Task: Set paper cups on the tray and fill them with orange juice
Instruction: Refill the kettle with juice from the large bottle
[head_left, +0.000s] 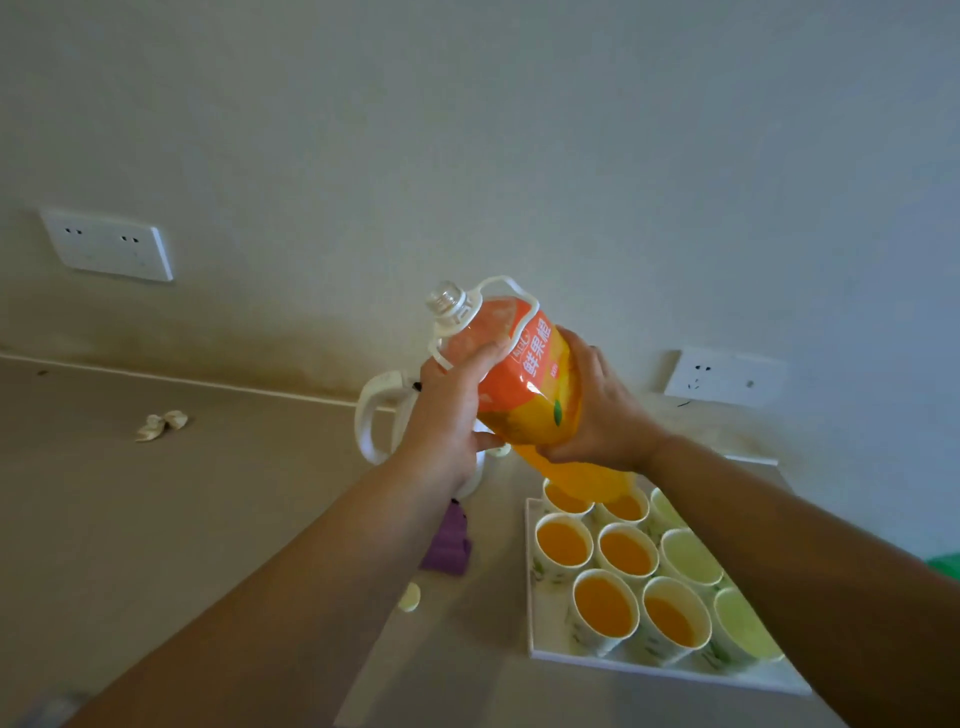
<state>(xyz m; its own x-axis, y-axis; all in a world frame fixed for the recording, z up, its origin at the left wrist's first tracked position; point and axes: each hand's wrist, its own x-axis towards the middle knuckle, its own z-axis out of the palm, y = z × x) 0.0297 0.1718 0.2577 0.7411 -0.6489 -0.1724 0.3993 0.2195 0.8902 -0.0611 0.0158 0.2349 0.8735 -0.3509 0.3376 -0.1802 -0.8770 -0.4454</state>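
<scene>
The only camera rode on the person's head, looking forward and down along both bare forearms. It was canted, so the back edge of the counter (156, 519) ran slantwise. Its wide lens spread the pale wall (467, 130) across the upper half. The left hand (452, 415) and right hand (602, 410) sat close, mid-frame, round the bottle (524, 374). The tray (540, 644) lay nearer, lower right, partly behind the right forearm.

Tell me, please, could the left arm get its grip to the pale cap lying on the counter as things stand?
Probably not yet: the left grip holds the juice bottle near its neck. The cap lies uncovered on the counter close by the forearm, so letting go should free the way.
</scene>
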